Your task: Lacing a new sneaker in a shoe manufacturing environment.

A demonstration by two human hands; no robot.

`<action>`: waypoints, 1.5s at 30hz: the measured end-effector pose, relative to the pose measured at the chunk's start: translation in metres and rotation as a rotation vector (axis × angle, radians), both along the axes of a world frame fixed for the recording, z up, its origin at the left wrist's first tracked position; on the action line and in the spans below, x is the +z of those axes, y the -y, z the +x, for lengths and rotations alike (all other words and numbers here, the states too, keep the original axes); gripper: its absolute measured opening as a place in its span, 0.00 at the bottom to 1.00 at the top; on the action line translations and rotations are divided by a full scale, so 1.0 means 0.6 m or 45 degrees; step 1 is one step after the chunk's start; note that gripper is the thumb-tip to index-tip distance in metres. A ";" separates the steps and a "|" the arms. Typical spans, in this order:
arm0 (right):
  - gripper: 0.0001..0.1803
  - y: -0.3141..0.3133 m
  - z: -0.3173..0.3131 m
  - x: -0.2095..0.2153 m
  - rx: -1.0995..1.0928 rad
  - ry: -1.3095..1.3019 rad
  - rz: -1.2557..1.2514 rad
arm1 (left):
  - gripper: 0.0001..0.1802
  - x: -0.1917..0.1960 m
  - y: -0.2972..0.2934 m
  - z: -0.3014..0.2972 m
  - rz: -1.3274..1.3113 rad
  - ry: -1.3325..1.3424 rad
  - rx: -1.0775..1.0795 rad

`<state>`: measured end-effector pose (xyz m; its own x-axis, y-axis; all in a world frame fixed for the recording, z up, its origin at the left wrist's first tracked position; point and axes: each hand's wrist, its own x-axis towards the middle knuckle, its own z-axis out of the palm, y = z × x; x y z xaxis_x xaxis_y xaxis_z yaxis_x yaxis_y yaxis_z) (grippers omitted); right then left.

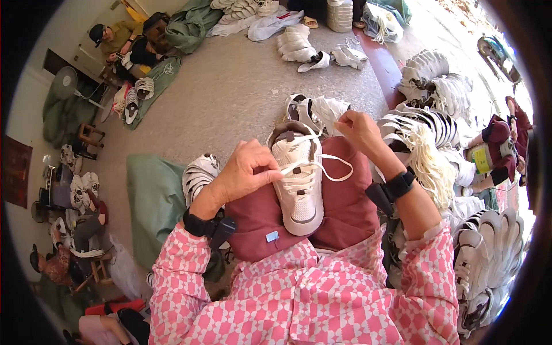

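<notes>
A white sneaker [300,192] with grey trim and dark brown tabs rests on my lap between my thighs, its toe toward me. My left hand [250,169] is at the shoe's left side, thumb and forefinger closed on a white shoelace [339,179]. That lace crosses the upper and curves out in a loose loop on the right. Beyond the shoe's right side, my right hand [361,135] is raised with its fingertips pinched together. Pale shoe parts behind those fingertips hide what they hold. Lace rows cross the middle of the upper.
Stacked white shoe uppers [422,123] and a bundle of cream laces [428,164] lie to my right. More shoes [325,112] sit just past my knees. Green cloth [152,198] spreads at my left. Other people [123,43] sit working along the left, near a fan [66,80].
</notes>
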<state>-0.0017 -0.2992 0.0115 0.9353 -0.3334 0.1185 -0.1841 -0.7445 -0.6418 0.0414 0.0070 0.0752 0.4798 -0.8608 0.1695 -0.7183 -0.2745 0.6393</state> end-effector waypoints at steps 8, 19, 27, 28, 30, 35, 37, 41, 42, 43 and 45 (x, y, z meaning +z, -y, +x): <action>0.18 -0.024 -0.072 0.066 0.616 -0.455 0.756 | 0.07 -0.009 0.081 0.023 -0.277 0.291 -0.044; 0.09 -0.056 -0.067 0.036 0.411 -0.695 1.501 | 0.06 -0.026 0.123 0.016 0.041 0.281 0.018; 0.09 -0.056 -0.061 0.051 0.472 -0.751 1.661 | 0.07 -0.035 0.120 0.015 -0.026 0.285 0.039; 0.09 -0.058 -0.058 0.048 0.455 -0.730 1.599 | 0.07 -0.035 0.120 0.016 -0.033 0.284 0.043; 0.09 -0.060 -0.056 0.044 0.438 -0.710 1.534 | 0.07 -0.036 0.120 0.016 -0.043 0.283 0.047; 0.11 -0.048 -0.050 0.043 0.476 -0.789 1.575 | 0.06 -0.034 0.120 0.013 -0.033 0.275 0.058; 0.13 -0.041 -0.044 0.042 0.533 -0.822 1.750 | 0.05 -0.029 0.116 0.014 -0.098 0.334 0.049; 0.19 -0.030 -0.048 0.025 0.685 -0.738 2.168 | 0.04 -0.009 0.087 0.033 -0.145 0.075 0.065; 0.19 -0.028 -0.054 0.021 0.714 -0.571 2.314 | 0.04 -0.003 0.075 0.040 -0.148 0.065 0.071; 0.19 -0.028 -0.059 0.014 0.922 -0.359 2.305 | 0.05 0.001 0.061 0.047 -0.139 -0.153 0.160; 0.19 -0.026 -0.069 0.007 0.818 -0.358 2.302 | 0.07 0.006 0.033 0.059 -0.096 -0.389 0.287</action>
<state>-0.0430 -0.2833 0.0156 0.8763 0.4765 -0.0704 -0.4149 0.6724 -0.6130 0.0769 -0.0126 0.0791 0.6940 -0.7183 0.0486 -0.4186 -0.3477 0.8390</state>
